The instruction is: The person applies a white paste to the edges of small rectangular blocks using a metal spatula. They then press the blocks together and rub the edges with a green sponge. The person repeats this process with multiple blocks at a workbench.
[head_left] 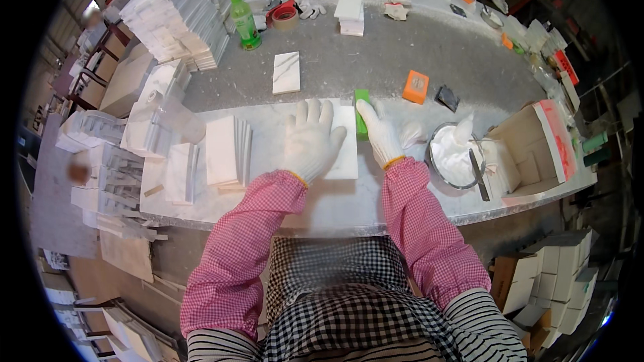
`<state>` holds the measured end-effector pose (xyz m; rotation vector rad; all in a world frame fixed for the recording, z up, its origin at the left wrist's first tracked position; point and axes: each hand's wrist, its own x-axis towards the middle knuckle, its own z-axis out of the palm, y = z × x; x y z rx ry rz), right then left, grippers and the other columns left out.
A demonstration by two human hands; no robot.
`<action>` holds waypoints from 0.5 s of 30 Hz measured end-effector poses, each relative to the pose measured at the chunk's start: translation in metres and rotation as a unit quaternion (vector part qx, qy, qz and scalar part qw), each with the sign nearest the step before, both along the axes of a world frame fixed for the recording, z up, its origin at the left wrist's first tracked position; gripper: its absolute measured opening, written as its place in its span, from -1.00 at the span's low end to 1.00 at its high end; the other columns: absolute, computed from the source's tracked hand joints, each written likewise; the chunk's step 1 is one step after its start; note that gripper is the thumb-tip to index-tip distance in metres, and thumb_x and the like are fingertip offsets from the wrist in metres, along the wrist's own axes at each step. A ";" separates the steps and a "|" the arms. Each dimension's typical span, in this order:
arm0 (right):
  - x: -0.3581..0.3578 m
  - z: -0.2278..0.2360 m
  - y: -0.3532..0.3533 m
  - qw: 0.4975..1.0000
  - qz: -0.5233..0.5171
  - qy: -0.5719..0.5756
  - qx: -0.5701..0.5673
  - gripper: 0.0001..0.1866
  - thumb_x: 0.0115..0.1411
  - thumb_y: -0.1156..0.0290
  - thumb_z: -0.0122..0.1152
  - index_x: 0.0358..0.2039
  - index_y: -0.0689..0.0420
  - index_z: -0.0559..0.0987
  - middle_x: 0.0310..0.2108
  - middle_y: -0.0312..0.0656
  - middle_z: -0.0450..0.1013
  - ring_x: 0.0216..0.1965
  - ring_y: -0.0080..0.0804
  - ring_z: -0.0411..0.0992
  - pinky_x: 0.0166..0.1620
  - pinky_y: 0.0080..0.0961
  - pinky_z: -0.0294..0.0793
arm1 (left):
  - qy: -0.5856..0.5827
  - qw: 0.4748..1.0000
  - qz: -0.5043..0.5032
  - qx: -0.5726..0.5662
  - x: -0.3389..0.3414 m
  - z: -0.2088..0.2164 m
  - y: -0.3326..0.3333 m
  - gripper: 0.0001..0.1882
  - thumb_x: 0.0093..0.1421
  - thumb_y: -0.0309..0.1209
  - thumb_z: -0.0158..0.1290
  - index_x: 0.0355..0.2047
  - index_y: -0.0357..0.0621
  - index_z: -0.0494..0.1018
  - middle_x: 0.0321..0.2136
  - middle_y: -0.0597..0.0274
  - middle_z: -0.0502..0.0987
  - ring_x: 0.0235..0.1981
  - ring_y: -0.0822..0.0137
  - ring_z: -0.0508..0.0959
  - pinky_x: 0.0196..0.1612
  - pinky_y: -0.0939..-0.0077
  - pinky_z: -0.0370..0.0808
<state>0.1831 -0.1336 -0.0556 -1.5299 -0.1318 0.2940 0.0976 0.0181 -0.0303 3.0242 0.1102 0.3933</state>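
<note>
A white marble-look tile (345, 157) lies flat on the pale work slab in front of me. My left hand (310, 137), in a white knit glove, rests over its left side, fingers stretched out and thumb apart. Along the tile's right edge stands a green block (362, 106). My right hand (381, 133), gloved too, grips this block from the right, thumb on top; its other fingers are partly hidden. Just right of that hand is a crumpled clear wrapper (414, 133). Farther right sits a metal bowl (439, 173) of white paste, with a dark-handled scraper (479, 173) on its rim.
Leaning tiles (225, 154) stand left of my hands. A veined tile (286, 72) lies beyond them. Tall tile stacks (171, 17), a green bottle (245, 23) and tape rolls (285, 17) are farther back. An orange block (416, 87) and an open carton (537, 151) are at right.
</note>
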 end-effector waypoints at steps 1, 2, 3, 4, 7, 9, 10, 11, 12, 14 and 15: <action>-0.005 0.000 -0.003 1.000 0.003 0.007 0.016 -0.35 0.40 0.02 0.19 0.27 0.29 0.45 0.12 -0.01 0.52 0.18 -0.28 0.46 0.18 -0.37 0.42 | -0.001 1.000 -0.002 -0.001 -0.001 0.002 0.000 -0.33 0.37 -0.05 -0.02 0.32 -0.28 0.30 0.27 -0.08 0.36 0.30 -0.06 0.29 0.28 0.03 0.28; -0.017 0.001 -0.007 0.999 0.011 0.014 0.032 -0.35 0.40 0.04 0.19 0.27 0.30 0.44 0.13 -0.02 0.52 0.18 -0.29 0.46 0.18 -0.38 0.42 | -0.002 1.000 0.001 -0.002 -0.002 0.001 0.003 -0.33 0.37 -0.05 -0.02 0.31 -0.28 0.30 0.26 -0.08 0.36 0.29 -0.07 0.30 0.27 0.03 0.28; -0.030 0.001 -0.011 0.998 0.016 0.023 0.048 -0.36 0.40 0.05 0.19 0.27 0.31 0.44 0.13 -0.03 0.51 0.17 -0.30 0.46 0.19 -0.39 0.42 | -0.009 1.000 0.001 -0.007 -0.002 0.000 0.003 -0.34 0.36 -0.06 -0.02 0.31 -0.28 0.30 0.26 -0.08 0.36 0.29 -0.07 0.30 0.27 0.03 0.29; -0.042 0.001 -0.016 0.999 0.017 0.026 0.030 -0.37 0.40 0.06 0.20 0.27 0.31 0.44 0.13 -0.03 0.51 0.17 -0.31 0.46 0.19 -0.39 0.42 | -0.017 1.000 0.001 -0.012 -0.002 -0.003 0.002 -0.34 0.36 -0.06 -0.01 0.31 -0.28 0.30 0.26 -0.08 0.36 0.28 -0.07 0.31 0.26 0.03 0.29; -0.057 0.003 -0.022 1.000 0.008 0.016 -0.014 -0.38 0.40 0.10 0.21 0.28 0.31 0.43 0.12 -0.02 0.52 0.16 -0.30 0.47 0.20 -0.41 0.44 | -0.031 0.999 0.001 -0.012 -0.001 -0.003 0.002 -0.34 0.35 -0.07 -0.01 0.30 -0.28 0.30 0.26 -0.09 0.36 0.29 -0.07 0.30 0.26 0.02 0.29; -0.038 0.004 -0.015 0.999 -0.003 -0.022 -0.030 -0.37 0.40 0.10 0.20 0.29 0.32 0.42 0.11 0.00 0.52 0.16 -0.29 0.48 0.19 -0.41 0.45 | -0.023 1.000 -0.004 -0.017 -0.001 0.000 -0.001 -0.34 0.36 -0.07 -0.01 0.31 -0.28 0.29 0.27 -0.10 0.35 0.29 -0.08 0.30 0.27 0.02 0.29; -0.024 0.005 -0.010 0.998 -0.006 -0.043 -0.037 -0.37 0.40 0.10 0.20 0.29 0.32 0.42 0.11 0.00 0.53 0.15 -0.29 0.48 0.19 -0.41 0.45 | -0.014 1.000 -0.005 -0.026 -0.001 0.002 -0.002 -0.33 0.36 -0.07 -0.01 0.32 -0.28 0.28 0.27 -0.10 0.35 0.30 -0.08 0.30 0.27 0.01 0.29; -0.010 0.008 -0.004 0.996 0.001 -0.060 -0.071 -0.31 0.38 0.04 0.21 0.30 0.34 0.40 0.13 0.06 0.52 0.17 -0.24 0.49 0.20 -0.39 0.44 | -0.006 0.999 -0.001 -0.033 -0.003 0.005 0.000 -0.33 0.36 -0.07 -0.01 0.32 -0.28 0.28 0.27 -0.11 0.35 0.30 -0.09 0.30 0.28 0.01 0.29; -0.002 0.012 -0.001 0.994 0.000 -0.062 -0.088 -0.29 0.37 0.02 0.21 0.31 0.34 0.40 0.14 0.08 0.52 0.18 -0.20 0.48 0.21 -0.36 0.44 | -0.010 1.000 0.003 -0.027 -0.002 0.004 0.001 -0.32 0.36 -0.07 -0.01 0.33 -0.29 0.27 0.27 -0.11 0.35 0.30 -0.09 0.30 0.28 0.00 0.28; 0.007 0.017 0.005 0.990 0.000 -0.067 -0.121 -0.25 0.34 -0.02 0.23 0.31 0.34 0.40 0.17 0.13 0.50 0.21 -0.11 0.48 0.23 -0.30 0.42 | -0.017 1.000 0.012 -0.016 -0.002 0.000 0.002 -0.31 0.36 -0.08 -0.01 0.35 -0.30 0.26 0.27 -0.12 0.35 0.30 -0.10 0.30 0.30 -0.01 0.28; 0.003 0.015 0.002 0.986 0.006 -0.088 -0.138 -0.23 0.33 -0.03 0.23 0.32 0.34 0.40 0.18 0.16 0.49 0.23 -0.07 0.47 0.25 -0.27 0.41 | -0.015 1.000 0.009 -0.022 -0.002 0.000 0.002 -0.31 0.36 -0.08 -0.01 0.35 -0.30 0.26 0.27 -0.12 0.36 0.30 -0.10 0.30 0.30 0.00 0.28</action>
